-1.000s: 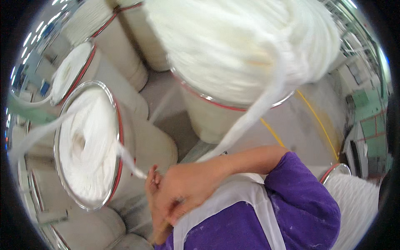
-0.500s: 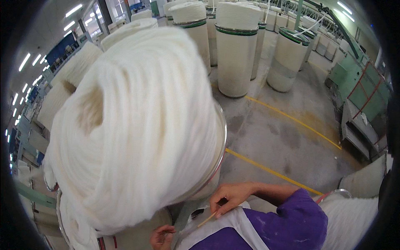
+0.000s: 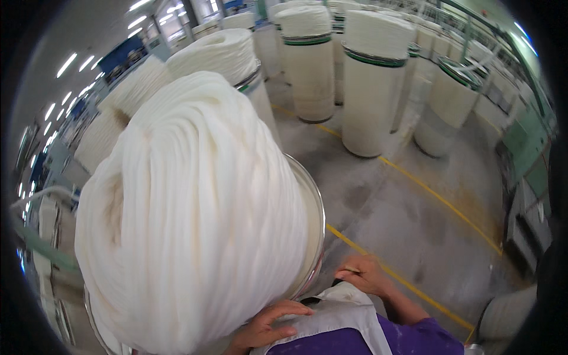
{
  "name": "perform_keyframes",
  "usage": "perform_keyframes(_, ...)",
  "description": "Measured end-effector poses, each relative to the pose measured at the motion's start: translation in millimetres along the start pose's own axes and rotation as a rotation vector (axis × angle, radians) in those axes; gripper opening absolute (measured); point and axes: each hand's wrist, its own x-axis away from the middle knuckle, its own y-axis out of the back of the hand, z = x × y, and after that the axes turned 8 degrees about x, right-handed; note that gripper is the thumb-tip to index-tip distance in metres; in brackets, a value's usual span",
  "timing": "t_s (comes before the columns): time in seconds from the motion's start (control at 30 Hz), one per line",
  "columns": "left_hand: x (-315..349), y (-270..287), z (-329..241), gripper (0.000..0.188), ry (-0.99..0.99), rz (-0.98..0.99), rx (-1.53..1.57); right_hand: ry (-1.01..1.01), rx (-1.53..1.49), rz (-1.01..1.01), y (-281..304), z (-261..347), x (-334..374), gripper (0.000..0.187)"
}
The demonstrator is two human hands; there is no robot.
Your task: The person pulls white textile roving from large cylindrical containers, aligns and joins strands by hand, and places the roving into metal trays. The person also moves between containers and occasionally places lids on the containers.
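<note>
In front of me a large coil of thick white sliver (image 3: pixel 207 225) bulges out of a cylindrical can (image 3: pixel 313 204) with a metal rim. My right hand (image 3: pixel 365 275) is closed at the right edge of my white apron (image 3: pixel 337 316). A short piece of a thin, light wooden stick (image 3: pixel 352 269) shows between its fingers; the rest of it is hidden. At the apron's left side, below the coil, my left hand (image 3: pixel 269 325) has its fingers stretched out and thumb apart. It holds nothing visible. A dark opening in the apron (image 3: pixel 310 300) lies by its fingertips.
Tall sliver-filled cans (image 3: pixel 376 89) stand across the aisle. Another full can (image 3: pixel 216 56) is just beyond the near coil. Yellow lines (image 3: pixel 438 198) mark the grey floor. A green machine (image 3: pixel 526 142) stands at the right, with one more can (image 3: pixel 509 316) at the lower right.
My view has shifted. My right hand has moved outward to the apron's right edge with the stick. My left hand has come up to the apron's left side, its fingers straighter.
</note>
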Motion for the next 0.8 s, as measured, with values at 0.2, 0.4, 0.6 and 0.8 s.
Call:
perform_keyframes(0.2, -91.7, -23.4, 22.3, 0.038, -0.044, -0.405, -0.429, -0.255, -0.046, 0.057, 64.4, -108.7, -40.2, 0.02)
perform_keyframes(0.4, -247.8, -18.4, 44.2, 0.035, 0.018, -1.093, -1.114, -0.102, 0.03, 0.278, 149.1, -193.1, -98.7, 0.019)
perform_keyframes(0.6, -277.9, 4.8, 68.4, 0.024, 0.366, -1.172, -1.35, -0.17, -0.123, 0.338, 171.2, -224.1, -152.9, 0.031)
perform_keyframes(0.8, -260.9, -5.3, 62.5, 0.028, 0.471, -1.067, -1.535, -0.07, -0.269, 0.436, 137.1, -202.7, -217.2, 0.034)
